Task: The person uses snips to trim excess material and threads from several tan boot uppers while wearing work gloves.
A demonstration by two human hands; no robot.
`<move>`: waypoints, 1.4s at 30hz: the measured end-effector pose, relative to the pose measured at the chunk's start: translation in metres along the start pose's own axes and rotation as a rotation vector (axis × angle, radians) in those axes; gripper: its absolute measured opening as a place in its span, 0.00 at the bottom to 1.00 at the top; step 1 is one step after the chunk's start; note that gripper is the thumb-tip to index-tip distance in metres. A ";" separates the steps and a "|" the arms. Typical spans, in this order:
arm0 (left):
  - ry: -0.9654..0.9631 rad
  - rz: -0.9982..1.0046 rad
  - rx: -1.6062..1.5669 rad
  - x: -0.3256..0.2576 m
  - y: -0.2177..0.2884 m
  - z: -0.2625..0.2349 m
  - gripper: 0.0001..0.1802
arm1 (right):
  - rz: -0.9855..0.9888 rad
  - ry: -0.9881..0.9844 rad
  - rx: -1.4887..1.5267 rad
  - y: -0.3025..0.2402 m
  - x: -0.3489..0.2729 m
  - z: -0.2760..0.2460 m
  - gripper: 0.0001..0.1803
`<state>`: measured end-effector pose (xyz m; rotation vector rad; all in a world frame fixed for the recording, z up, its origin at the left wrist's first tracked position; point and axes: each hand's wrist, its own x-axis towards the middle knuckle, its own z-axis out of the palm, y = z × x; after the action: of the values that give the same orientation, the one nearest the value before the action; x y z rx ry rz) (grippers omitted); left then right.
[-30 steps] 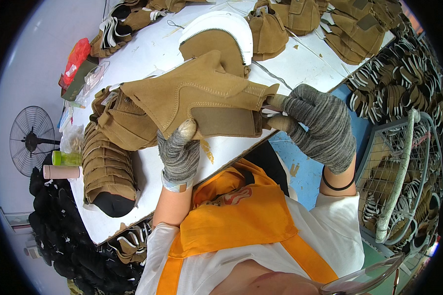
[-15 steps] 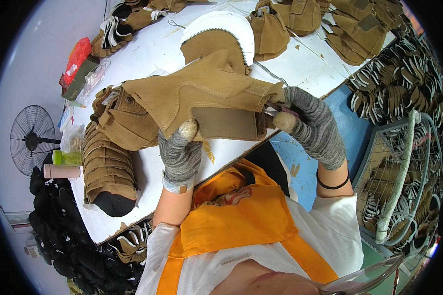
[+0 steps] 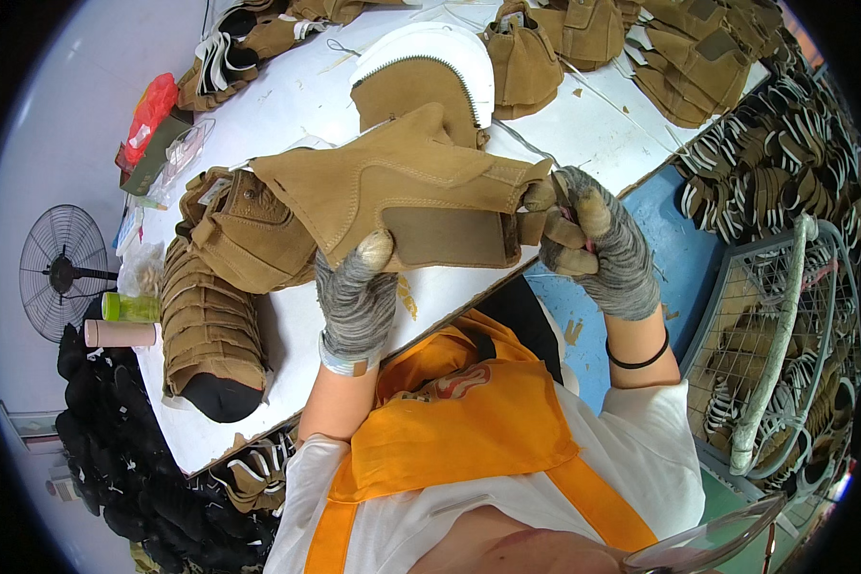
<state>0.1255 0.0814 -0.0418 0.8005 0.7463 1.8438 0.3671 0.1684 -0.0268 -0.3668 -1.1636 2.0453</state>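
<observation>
A tan suede boot upper (image 3: 354, 187) with pale stitching and a darker smooth panel is held up above the white table. My left hand (image 3: 357, 297), in a grey knit glove with tan fingertips, grips its lower edge, thumb on top and the other fingers hidden beneath. At the upper's right end is my right hand (image 3: 607, 244), gloved alike, its fingers curled round small snips (image 3: 562, 196). Only a dark metal part and a bit of reddish handle show, so their kind is not fully certain. The fingertips reach the upper's right edge.
Stacked tan uppers (image 3: 215, 316) lie at the left of the white table (image 3: 287, 383), with more along its far side. A zippered tan piece with white lining (image 3: 426, 81) lies behind. A wire cart (image 3: 737, 335) holding shoe parts stands right; a fan (image 3: 64, 273) is left.
My right hand has turned and drawn slightly away from the upper's end, pulling the snips back with it. The upper has shifted a little right with my left hand.
</observation>
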 end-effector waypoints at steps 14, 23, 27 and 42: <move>0.042 0.023 0.091 0.003 0.001 0.006 0.37 | -0.373 0.292 -1.148 0.003 -0.014 0.030 0.21; 0.025 0.021 0.049 0.004 0.001 0.004 0.37 | -0.381 0.346 -1.098 0.002 -0.016 0.032 0.21; 0.044 0.001 0.023 0.004 0.003 0.008 0.35 | -0.397 0.322 -1.050 0.002 -0.017 0.029 0.20; 0.047 -0.018 0.016 0.004 0.001 0.003 0.35 | -0.378 0.298 -1.041 -0.001 -0.017 0.027 0.19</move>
<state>0.1262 0.0850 -0.0384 0.7612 0.7967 1.8476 0.3641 0.1394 -0.0126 -0.8271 -1.8497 0.8909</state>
